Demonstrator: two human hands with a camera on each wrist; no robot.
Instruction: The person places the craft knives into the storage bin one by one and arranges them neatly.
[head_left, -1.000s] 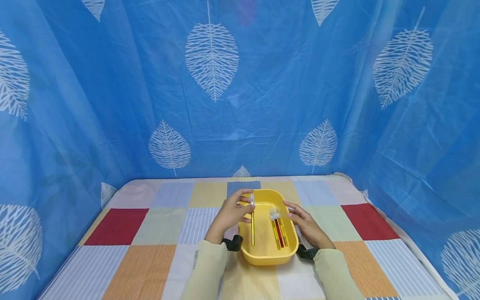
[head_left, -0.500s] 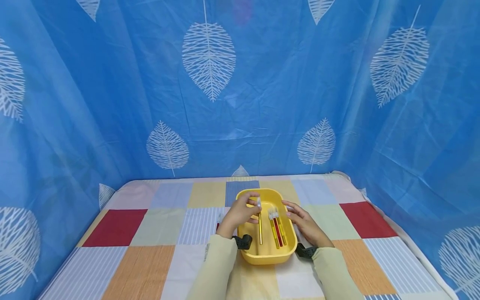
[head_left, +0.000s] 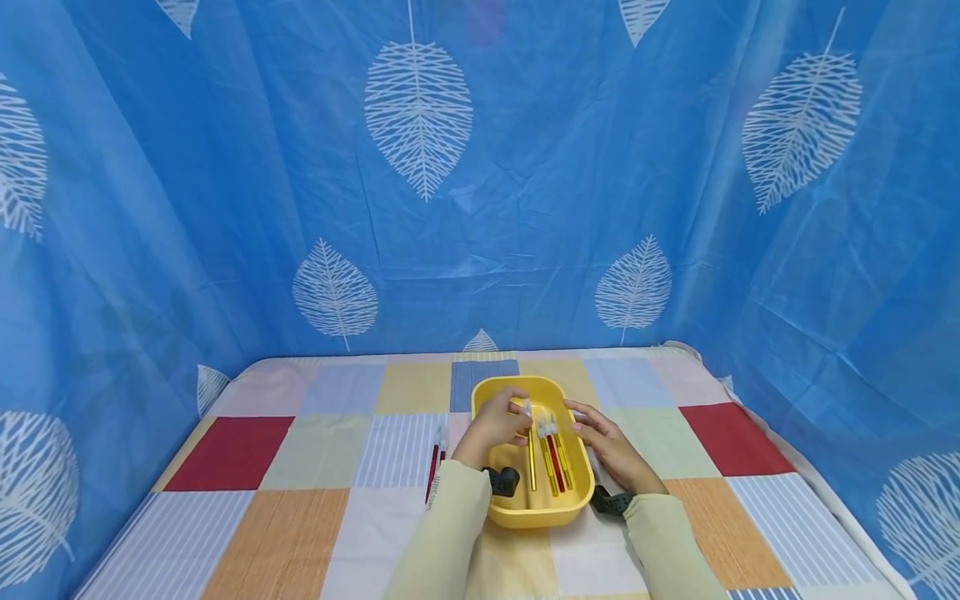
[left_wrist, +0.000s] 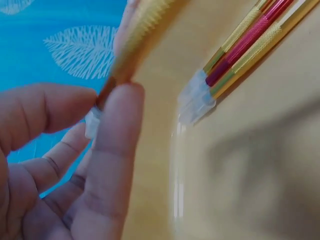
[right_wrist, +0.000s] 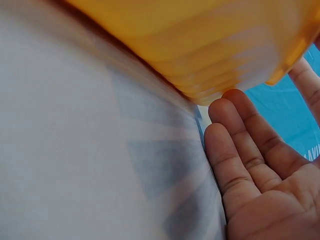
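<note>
- Pinching with the left hand (head_left: pixel 495 422), between thumb and index finger, a slim gold metallic pen-shaped tool (head_left: pixel 533 468) with a knurled barrel and a whitish translucent cap; gripping close to the capped end.
- Holding it over the inside of a deep yellow tray (head_left: pixel 525 520) with rounded corners, left of the tools in there; plain end toward the near side. Cannot tell whether touching the tray's floor.
- Keeping the right hand (head_left: pixel 618 457) at the tray's right side, fingers nearly straight and slightly spread, closed round nothing; fingertips at the outer wall. Cannot tell how firmly pressed.
- Lying side by side in the tray's right half, as three similar capped tools (head_left: pixel 556 458): red between two gold, caps far.
- Lying on the cloth left of the tray, as two slim red capped tools (head_left: pixel 432 472), one partly hidden by the left sleeve (head_left: pixel 446 533).
- Spread beneath everything, as a multicoloured patchwork cloth (head_left: pixel 303 533).
- Hanging at the far side, left and right, as a blue curtain (head_left: pixel 525 183) with white leaf prints.
</note>
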